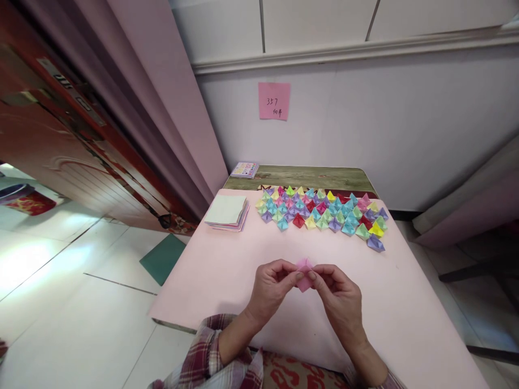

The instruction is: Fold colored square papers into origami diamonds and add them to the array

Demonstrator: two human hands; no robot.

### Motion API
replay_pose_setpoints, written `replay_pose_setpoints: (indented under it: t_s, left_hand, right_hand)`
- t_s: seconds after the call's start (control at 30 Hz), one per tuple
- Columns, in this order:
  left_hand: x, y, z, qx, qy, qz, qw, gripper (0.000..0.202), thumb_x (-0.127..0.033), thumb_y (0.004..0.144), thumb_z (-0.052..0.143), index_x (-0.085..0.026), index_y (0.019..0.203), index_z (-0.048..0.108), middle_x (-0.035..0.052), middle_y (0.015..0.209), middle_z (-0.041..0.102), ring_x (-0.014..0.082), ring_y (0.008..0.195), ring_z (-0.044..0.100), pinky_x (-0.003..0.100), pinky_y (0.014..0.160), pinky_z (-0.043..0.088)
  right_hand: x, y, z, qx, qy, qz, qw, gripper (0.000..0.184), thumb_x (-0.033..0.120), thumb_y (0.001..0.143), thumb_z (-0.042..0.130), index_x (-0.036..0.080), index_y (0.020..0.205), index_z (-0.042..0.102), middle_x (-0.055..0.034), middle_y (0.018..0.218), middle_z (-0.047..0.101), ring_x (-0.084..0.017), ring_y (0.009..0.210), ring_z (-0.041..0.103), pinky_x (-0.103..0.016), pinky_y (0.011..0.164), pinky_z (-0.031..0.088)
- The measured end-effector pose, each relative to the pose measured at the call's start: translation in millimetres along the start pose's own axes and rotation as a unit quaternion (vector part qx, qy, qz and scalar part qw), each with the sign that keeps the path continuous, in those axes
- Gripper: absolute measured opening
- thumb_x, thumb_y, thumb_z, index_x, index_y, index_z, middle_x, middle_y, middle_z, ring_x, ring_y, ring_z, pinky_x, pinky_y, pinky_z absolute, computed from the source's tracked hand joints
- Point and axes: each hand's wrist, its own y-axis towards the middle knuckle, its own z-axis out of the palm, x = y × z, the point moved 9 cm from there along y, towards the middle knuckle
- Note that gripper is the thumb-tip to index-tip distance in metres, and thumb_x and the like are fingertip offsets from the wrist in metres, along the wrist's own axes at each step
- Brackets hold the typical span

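Note:
Between my two hands is a small pink folded paper (305, 281), diamond-shaped, held just above the table. My left hand (272, 286) pinches its left side between thumb and fingers. On the opposite side, my right hand (338, 294) grips the same paper, its thumb lying on the front. Beyond my hands, several rows of colourful folded paper boats (322, 210) stand close together across the far part of the table. A stack of square paper sheets (227, 210), pale on top, lies at the far left.
Pink covering lies over the table (227, 270). A small printed packet (245, 170) rests at the back left corner. A handwritten pink note (274, 101) is stuck on the wall. On the floor, left of the table, lies a green square (162, 258).

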Motion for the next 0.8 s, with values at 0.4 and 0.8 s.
replay_pose_setpoints:
  t_s: [0.4, 0.8]
  left_hand:
    - [18.4, 4.3, -1.7, 0.024, -0.050, -0.083, 0.995, 0.035, -0.034, 0.070, 0.080, -0.011, 0.091, 0.066, 0.0050, 0.070, 0.071, 0.0146, 0.063, 0.064, 0.026, 0.062, 0.053]
    - [28.7, 9.5, -13.6, -0.020, -0.044, -0.116, 0.992, 0.028, -0.036, 0.069, 0.079, -0.011, 0.070, 0.065, 0.0002, 0.060, 0.061, 0.0094, 0.055, 0.054, 0.021, 0.054, 0.043]
  right_hand:
    - [-10.8, 4.5, 9.1, 0.066, 0.003, 0.090, 0.994, 0.029, 0.046, 0.077, 0.072, 0.018, 0.083, 0.072, -0.0039, 0.071, 0.069, -0.014, 0.061, 0.056, -0.025, 0.057, 0.048]
    - [-19.7, 3.0, 20.4, 0.131, 0.029, 0.127, 0.983, 0.034, 0.046, 0.072, 0.077, 0.017, 0.090, 0.069, -0.0036, 0.076, 0.067, -0.016, 0.068, 0.059, -0.025, 0.062, 0.047]
